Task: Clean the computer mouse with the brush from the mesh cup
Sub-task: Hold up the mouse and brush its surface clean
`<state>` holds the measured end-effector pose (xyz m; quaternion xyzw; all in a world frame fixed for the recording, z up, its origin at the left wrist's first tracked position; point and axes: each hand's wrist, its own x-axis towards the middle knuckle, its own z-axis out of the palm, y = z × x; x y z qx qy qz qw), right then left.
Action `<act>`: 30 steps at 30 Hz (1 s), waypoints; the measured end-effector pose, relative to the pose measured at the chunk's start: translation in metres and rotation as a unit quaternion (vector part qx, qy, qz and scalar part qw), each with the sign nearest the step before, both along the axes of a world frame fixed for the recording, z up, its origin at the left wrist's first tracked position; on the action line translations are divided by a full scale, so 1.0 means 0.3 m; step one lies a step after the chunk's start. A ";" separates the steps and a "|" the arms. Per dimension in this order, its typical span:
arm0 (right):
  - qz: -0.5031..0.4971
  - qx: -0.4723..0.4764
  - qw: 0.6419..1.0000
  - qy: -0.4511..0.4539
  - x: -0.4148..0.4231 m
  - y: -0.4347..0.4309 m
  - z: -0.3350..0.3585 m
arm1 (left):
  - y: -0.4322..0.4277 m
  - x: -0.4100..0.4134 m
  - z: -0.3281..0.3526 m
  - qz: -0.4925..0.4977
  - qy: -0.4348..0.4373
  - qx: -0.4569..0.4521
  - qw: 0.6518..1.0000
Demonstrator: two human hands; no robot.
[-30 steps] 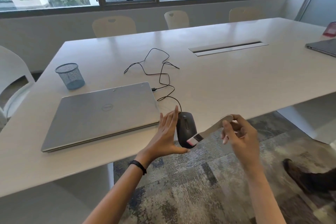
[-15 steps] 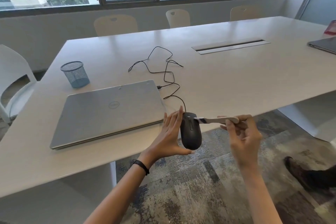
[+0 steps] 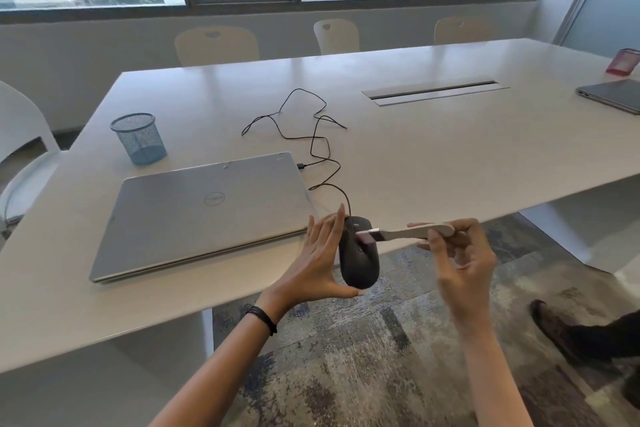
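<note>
A black wired computer mouse (image 3: 358,260) is held up at the near edge of the white table (image 3: 433,156). My left hand (image 3: 317,263) holds it, fingers along its left side and thumb under its rear end. My right hand (image 3: 460,260) pinches the pale handle of a small brush (image 3: 405,234). The brush lies almost level, and its pinkish bristle tip touches the mouse's top near the wheel. The blue mesh cup (image 3: 140,139) stands far left on the table, and nothing shows inside it.
A closed silver laptop (image 3: 201,211) lies left of the mouse, whose black cable (image 3: 318,149) loops behind it. Another laptop (image 3: 613,95) and a red cup (image 3: 623,62) sit at the far right. A person's dark shoe (image 3: 568,333) rests on the carpet to the right.
The brush tip went from the mouse's rear right edge up to its front near the wheel, and the handle levelled out. My left hand kept holding the mouse.
</note>
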<state>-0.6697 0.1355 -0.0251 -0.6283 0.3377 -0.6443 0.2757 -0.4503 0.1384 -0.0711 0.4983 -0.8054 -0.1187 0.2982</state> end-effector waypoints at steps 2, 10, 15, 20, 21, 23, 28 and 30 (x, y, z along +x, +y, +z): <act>-0.033 -0.021 0.998 0.048 0.006 -0.004 -0.002 | 0.001 0.001 0.000 0.002 0.000 -0.003 1.000; -0.005 -0.001 0.999 0.051 0.026 -0.006 0.002 | -0.009 -0.004 0.006 0.000 0.002 -0.002 1.000; 0.057 -0.013 0.994 0.087 0.037 -0.012 0.023 | -0.013 -0.015 0.007 0.000 0.006 -0.003 1.000; 0.036 -0.054 0.988 0.141 0.017 -0.043 0.036 | -0.024 -0.026 0.014 0.005 0.007 0.000 1.000; 0.041 -0.061 0.986 0.150 0.013 -0.048 0.035 | -0.027 -0.029 0.016 0.006 0.007 -0.001 1.000; 0.040 -0.077 0.982 0.167 0.007 -0.057 0.032 | -0.036 -0.033 0.019 0.007 0.007 -0.001 1.000; 0.047 -0.102 0.976 0.189 -0.011 -0.076 0.040 | -0.056 -0.048 0.021 0.012 0.000 -0.004 1.000; 0.045 -0.103 0.976 0.186 -0.024 -0.084 0.046 | -0.060 -0.058 0.020 0.009 -0.003 -0.003 1.000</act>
